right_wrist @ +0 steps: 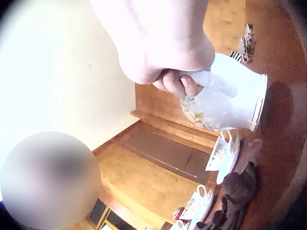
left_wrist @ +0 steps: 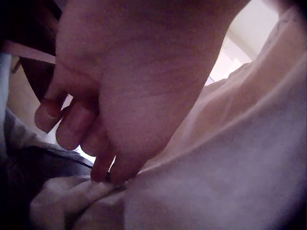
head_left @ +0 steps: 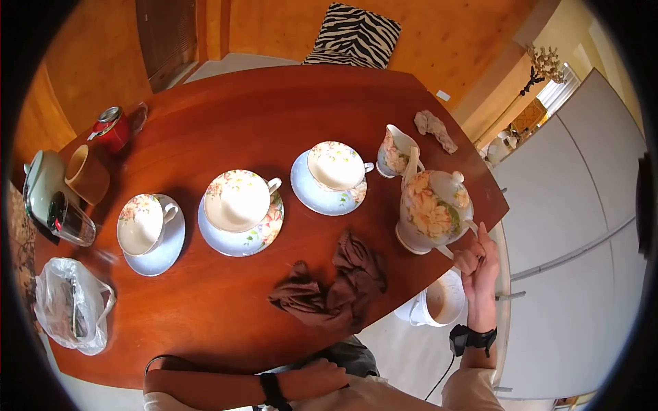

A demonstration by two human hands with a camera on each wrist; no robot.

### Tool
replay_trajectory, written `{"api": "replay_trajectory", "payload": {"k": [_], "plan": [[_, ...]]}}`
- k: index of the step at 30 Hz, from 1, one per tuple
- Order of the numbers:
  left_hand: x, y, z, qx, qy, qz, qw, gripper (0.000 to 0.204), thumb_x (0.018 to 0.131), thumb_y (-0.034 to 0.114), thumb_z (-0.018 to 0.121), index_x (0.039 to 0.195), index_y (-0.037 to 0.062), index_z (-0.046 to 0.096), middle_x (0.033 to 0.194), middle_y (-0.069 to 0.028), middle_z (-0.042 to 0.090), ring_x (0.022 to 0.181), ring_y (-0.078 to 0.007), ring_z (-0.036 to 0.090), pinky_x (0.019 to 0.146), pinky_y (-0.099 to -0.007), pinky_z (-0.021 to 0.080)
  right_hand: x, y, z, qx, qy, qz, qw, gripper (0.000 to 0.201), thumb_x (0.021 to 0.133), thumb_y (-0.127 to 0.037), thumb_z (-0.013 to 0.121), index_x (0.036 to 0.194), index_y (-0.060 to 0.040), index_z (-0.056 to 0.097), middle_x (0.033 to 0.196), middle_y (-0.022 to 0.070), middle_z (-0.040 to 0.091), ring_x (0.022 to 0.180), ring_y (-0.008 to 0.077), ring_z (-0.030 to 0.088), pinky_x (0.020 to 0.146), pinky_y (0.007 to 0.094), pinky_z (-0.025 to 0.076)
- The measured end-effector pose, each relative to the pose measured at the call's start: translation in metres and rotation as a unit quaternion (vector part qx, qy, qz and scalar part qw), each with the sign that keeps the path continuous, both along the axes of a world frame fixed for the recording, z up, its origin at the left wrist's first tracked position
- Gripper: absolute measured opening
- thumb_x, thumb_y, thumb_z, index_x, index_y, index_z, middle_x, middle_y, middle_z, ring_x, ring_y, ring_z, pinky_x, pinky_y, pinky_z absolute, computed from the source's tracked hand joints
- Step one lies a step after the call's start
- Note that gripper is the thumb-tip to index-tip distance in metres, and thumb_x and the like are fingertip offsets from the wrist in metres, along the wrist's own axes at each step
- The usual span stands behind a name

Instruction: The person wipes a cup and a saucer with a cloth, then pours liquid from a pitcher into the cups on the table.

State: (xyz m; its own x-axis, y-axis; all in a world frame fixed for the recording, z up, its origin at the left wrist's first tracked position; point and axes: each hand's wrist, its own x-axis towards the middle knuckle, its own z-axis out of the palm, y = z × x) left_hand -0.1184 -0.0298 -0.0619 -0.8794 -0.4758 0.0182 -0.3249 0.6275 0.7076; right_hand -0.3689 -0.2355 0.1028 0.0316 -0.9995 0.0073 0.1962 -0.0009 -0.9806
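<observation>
A floral teapot [head_left: 436, 209] with a rounded lid knob stands at the table's right edge. My right hand [head_left: 478, 260] grips its handle, fingers curled round it in the right wrist view, where the teapot's white side [right_wrist: 225, 96] shows. Just beyond its spout is a small floral creamer [head_left: 395, 152]. Three floral teacups, a right one [head_left: 336, 166], a middle one [head_left: 236, 201] and a left one [head_left: 141, 225], sit on light blue saucers. My left hand [head_left: 321, 379] hangs low by my body. Its fingers bend loosely against the pale shirt [left_wrist: 230, 158] in the left wrist view.
A crumpled brown cloth [head_left: 336, 284] lies near the front edge, and a crumpled pale tissue [head_left: 435, 130] behind the teapot. At left are a plastic bag [head_left: 74, 306], a glass [head_left: 74, 222], a tan cup [head_left: 87, 176] and a red can [head_left: 112, 129]. A white bucket [head_left: 439, 301] stands below the edge.
</observation>
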Motion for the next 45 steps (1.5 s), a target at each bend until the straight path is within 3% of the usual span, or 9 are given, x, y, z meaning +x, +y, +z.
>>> {"api": "replay_trajectory", "payload": {"k": [4, 8, 19, 26, 31, 37, 41, 45], "plan": [[0.002, 0.006, -0.009, -0.041, 0.046, 0.03, 0.998, 0.015, 0.09, 0.013, 0.055, 0.09, 0.0025, 0.066, 0.08, -0.014, 0.067, 0.073, -0.0309, 0.07, 0.059, -0.0411, 0.053, 0.0, -0.001, 0.004, 0.008, 0.011, -0.003, 1.0, 0.047, 0.108, -0.034, 0.047, 0.066, -0.0176, 0.033, 0.05, -0.0077, 0.021, 0.041, 0.0075, 0.016, 0.043, 0.027, 0.016], [-0.001, 0.001, -0.006, -0.003, -0.01, 0.001, 1.0, 0.014, 0.089, 0.014, 0.056, 0.088, 0.0031, 0.066, 0.079, -0.0137, 0.067, 0.074, -0.0304, 0.07, 0.06, -0.0418, 0.052, -0.001, -0.001, 0.01, 0.024, 0.024, 0.004, 0.999, 0.048, 0.106, -0.036, 0.05, 0.066, -0.0212, 0.03, 0.049, -0.0087, 0.017, 0.042, 0.0083, 0.013, 0.046, 0.0276, 0.017], [0.004, 0.005, -0.011, -0.031, 0.056, 0.035, 0.997, 0.011, 0.086, 0.013, 0.059, 0.083, 0.0026, 0.064, 0.077, -0.0149, 0.065, 0.073, -0.0322, 0.07, 0.059, -0.0424, 0.052, 0.0, -0.008, 0.031, 0.03, 0.032, -0.023, 0.999, 0.047, 0.107, -0.034, 0.048, 0.065, -0.019, 0.032, 0.048, -0.0082, 0.021, 0.041, 0.0066, 0.015, 0.042, 0.0263, 0.015], [0.003, 0.008, -0.021, -0.059, 0.074, 0.033, 0.995, 0.013, 0.089, 0.015, 0.057, 0.091, 0.0027, 0.062, 0.076, -0.013, 0.063, 0.068, -0.0322, 0.067, 0.056, -0.0399, 0.049, -0.004, -0.016, 0.043, 0.036, 0.062, 0.001, 0.997, 0.045, 0.106, -0.036, 0.051, 0.066, -0.0213, 0.034, 0.049, -0.0102, 0.02, 0.041, 0.0068, 0.014, 0.042, 0.0261, 0.015], [0.005, 0.008, -0.019, -0.069, 0.125, 0.07, 0.987, 0.014, 0.092, 0.014, 0.054, 0.095, 0.002, 0.061, 0.076, -0.0135, 0.064, 0.068, -0.0324, 0.068, 0.054, -0.0403, 0.05, -0.001, -0.021, 0.056, 0.085, 0.027, -0.057, 0.994, 0.044, 0.105, -0.034, 0.052, 0.066, -0.0218, 0.035, 0.05, -0.0112, 0.019, 0.041, 0.0055, 0.014, 0.041, 0.0256, 0.013], [-0.003, 0.006, -0.015, 0.002, -0.041, 0.0, 0.999, 0.017, 0.092, 0.01, 0.052, 0.1, -0.0004, 0.063, 0.079, -0.0173, 0.069, 0.073, -0.0318, 0.072, 0.058, -0.043, 0.056, -0.008, -0.032, 0.077, 0.089, 0.05, 0.009, 0.995, 0.041, 0.103, -0.031, 0.054, 0.067, -0.0196, 0.038, 0.051, -0.0115, 0.022, 0.042, 0.0046, 0.017, 0.042, 0.0245, 0.015], [-0.003, 0.002, -0.017, 0.003, -0.065, -0.031, 0.997, 0.019, 0.093, 0.011, 0.052, 0.103, -0.002, 0.063, 0.08, -0.0175, 0.069, 0.073, -0.0317, 0.072, 0.058, -0.042, 0.056, -0.014, -0.04, 0.083, 0.091, 0.054, 0.044, 0.993, 0.041, 0.103, -0.031, 0.056, 0.067, -0.0187, 0.04, 0.051, -0.0111, 0.024, 0.042, 0.0048, 0.019, 0.043, 0.0244, 0.017], [-0.002, 0.003, -0.02, 0.009, -0.054, -0.03, 0.998, 0.02, 0.093, 0.012, 0.052, 0.102, -0.0025, 0.062, 0.081, -0.0178, 0.069, 0.074, -0.0319, 0.072, 0.059, -0.0416, 0.056, -0.01, -0.042, 0.09, 0.101, 0.064, 0.017, 0.993, 0.042, 0.103, -0.033, 0.055, 0.067, -0.0185, 0.039, 0.051, -0.011, 0.024, 0.042, 0.0048, 0.019, 0.043, 0.025, 0.018]]}}
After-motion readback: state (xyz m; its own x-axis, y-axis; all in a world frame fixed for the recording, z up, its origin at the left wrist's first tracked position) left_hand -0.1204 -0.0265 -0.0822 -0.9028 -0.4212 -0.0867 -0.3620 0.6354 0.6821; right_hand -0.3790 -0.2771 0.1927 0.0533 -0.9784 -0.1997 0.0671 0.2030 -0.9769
